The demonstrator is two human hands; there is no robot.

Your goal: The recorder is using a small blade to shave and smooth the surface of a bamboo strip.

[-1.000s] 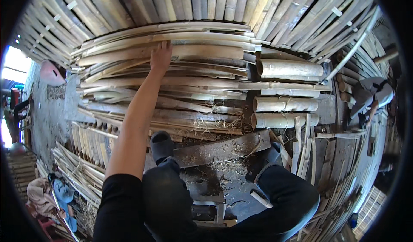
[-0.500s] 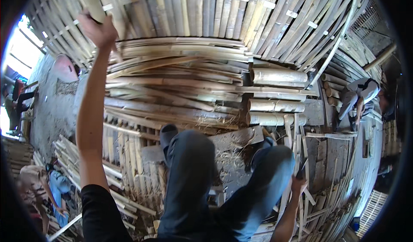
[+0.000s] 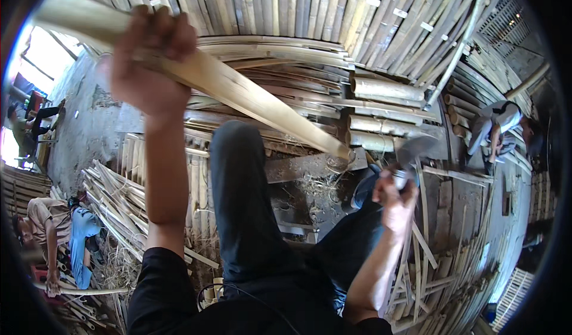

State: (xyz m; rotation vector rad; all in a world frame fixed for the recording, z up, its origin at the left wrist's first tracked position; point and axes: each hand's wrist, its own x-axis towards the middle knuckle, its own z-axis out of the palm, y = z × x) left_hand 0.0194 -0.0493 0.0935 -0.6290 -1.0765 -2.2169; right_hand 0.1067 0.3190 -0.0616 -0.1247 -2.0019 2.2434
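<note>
My left hand is wrapped round a long pale split bamboo piece, which slants from the upper left down to the middle. Its lower end meets, or hangs just over, a worn wooden plank in front of my knees; I cannot tell which. My right hand, by my right knee, grips a broad-bladed knife. Motion blurs the blade, which points up and away, a short way right of the bamboo's lower end. Shavings lie between my feet.
Bamboo strips are heaped ahead, beside short thick bamboo tubes. A slatted bamboo wall stands behind them. More strips lie at left. Other people crouch at left and right; another sits far left.
My left hand has swung the bamboo piece down and inward, so its lower end is at the plank. My right hand has lifted the knife forward from beside my right thigh.
</note>
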